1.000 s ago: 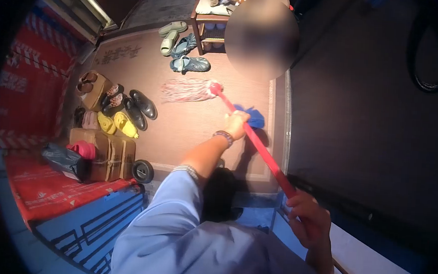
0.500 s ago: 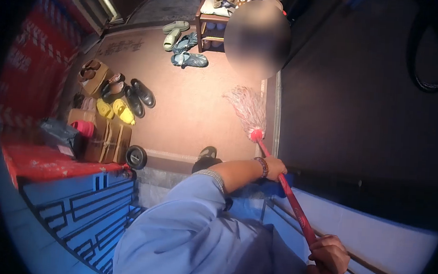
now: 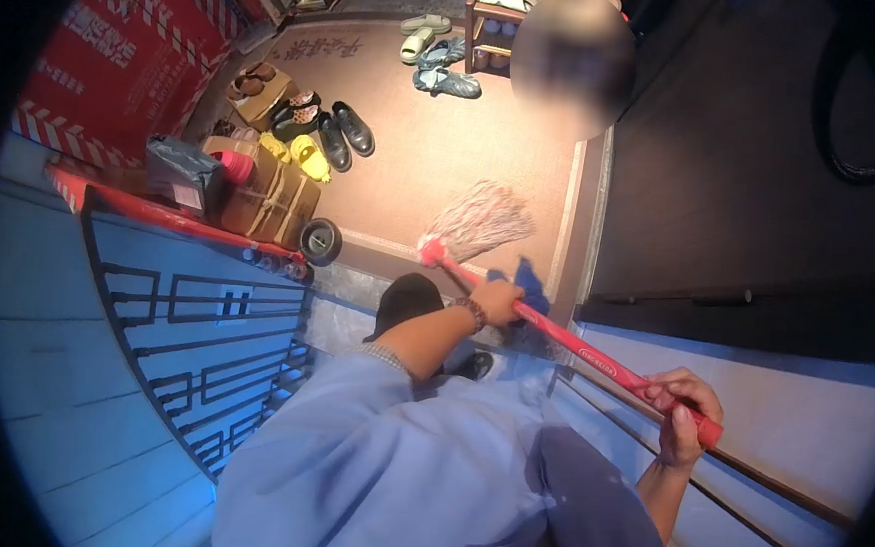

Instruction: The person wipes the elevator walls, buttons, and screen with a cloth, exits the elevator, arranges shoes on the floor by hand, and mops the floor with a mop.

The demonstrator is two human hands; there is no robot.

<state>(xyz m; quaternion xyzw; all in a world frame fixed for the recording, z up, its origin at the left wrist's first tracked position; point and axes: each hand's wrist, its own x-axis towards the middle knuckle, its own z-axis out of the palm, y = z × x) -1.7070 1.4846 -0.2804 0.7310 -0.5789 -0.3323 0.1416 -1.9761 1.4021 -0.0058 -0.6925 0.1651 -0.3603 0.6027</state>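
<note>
A mop with a red handle (image 3: 593, 358) runs diagonally across the middle, its pinkish-white strands (image 3: 483, 221) spread on the brown mat. My left hand (image 3: 497, 303), with a beaded bracelet at the wrist, is closed round the lower part of the handle, near the red mop socket (image 3: 432, 252). Farther up, close to the handle's end, my right hand (image 3: 685, 404) grips it with the thumb along the side. Just beyond my left hand lies a blue item (image 3: 530, 285), partly hidden by the handle; its kind I cannot tell.
On the left of the mat (image 3: 414, 162) are black shoes (image 3: 344, 137), yellow slippers (image 3: 309, 157) and cardboard boxes (image 3: 274, 201), with a small wheel (image 3: 320, 241) beside them. Clogs (image 3: 447, 83) lie near a shoe rack (image 3: 490, 41). A dark railing (image 3: 157, 357) borders the left; a blurred round patch hides part of the rack.
The mop head has swung left and nearer to me, its strands now trailing right. My left hand moved left; my right hand rose with the handle's end. The view has shifted.
</note>
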